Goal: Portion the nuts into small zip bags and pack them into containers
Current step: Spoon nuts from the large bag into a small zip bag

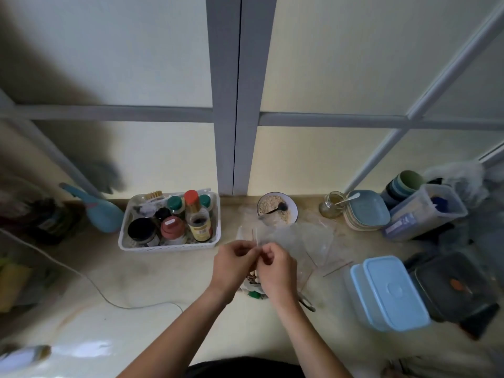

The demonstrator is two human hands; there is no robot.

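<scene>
Both hands meet at the middle of the worktop (169,271) — left hand (231,264) and right hand (275,268) each pinching the top edge of a small zip bag (257,242). Its mouth strip stands nearly upright, pointing to 12 o'clock, between the fingertips. The nuts (252,278) lie just under the hands, toward 6 o'clock. The blue-lidded container (390,293) waits at 3 o'clock — nearer the right hand.

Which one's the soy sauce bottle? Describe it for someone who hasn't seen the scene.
Start at the white basket on the counter, left of the hands. The bottle stands in its right half, near the front. It is the tallest thing there, the only one with a red-orange cap and a yellow label.
</scene>
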